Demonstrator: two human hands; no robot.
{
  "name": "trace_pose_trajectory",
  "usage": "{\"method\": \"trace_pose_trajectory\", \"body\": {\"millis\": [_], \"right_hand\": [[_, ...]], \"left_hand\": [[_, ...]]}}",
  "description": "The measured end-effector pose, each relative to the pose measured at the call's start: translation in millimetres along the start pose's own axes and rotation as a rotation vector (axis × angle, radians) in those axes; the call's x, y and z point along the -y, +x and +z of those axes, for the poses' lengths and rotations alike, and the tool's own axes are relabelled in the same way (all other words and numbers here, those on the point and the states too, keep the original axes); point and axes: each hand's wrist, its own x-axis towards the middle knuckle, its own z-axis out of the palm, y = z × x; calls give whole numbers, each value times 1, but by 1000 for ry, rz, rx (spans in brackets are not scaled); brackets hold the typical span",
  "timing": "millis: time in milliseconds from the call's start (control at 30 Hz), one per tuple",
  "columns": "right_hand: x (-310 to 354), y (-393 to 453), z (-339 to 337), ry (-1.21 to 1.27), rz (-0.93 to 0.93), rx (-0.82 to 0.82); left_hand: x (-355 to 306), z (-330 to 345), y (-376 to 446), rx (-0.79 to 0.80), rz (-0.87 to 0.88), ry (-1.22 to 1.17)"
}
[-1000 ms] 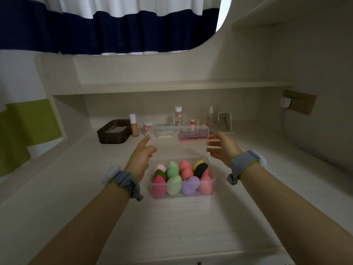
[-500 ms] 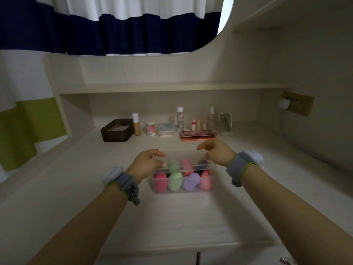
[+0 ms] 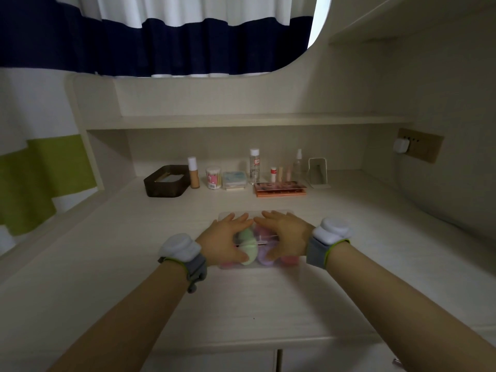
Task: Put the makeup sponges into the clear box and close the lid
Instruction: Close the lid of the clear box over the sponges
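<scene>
Clear box mid-desk, near the front edge, lid down on top. Sponges inside, green, purple and pink showing through. Left hand flat on the lid's left half, fingers spread wide, gripping nothing. Right hand flat on the right half, likewise splayed, fingertips nearly meeting the left's. Grey bands with white pods on both wrists. Further back along the desk: brown tray, bottles, cotton swabs, pink palette, small mirror.

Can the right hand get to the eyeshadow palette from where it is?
Probably yes: the right hand lies flat on the box lid, and bare desk separates it from the palette.
</scene>
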Motion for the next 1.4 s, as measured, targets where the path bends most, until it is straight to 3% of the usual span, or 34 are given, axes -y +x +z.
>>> {"method": "trace_pose_trajectory", "body": {"millis": [467, 867, 1400], "right_hand": [[4, -6, 5, -15, -18, -9], [0, -8, 23, -117, -33, -100], [-9, -2, 14, 80, 14, -198]], "left_hand": [[-1, 8, -5, -90, 16, 28], [1, 16, -4, -63, -5, 330], [2, 11, 2, -150, -50, 132]]}}
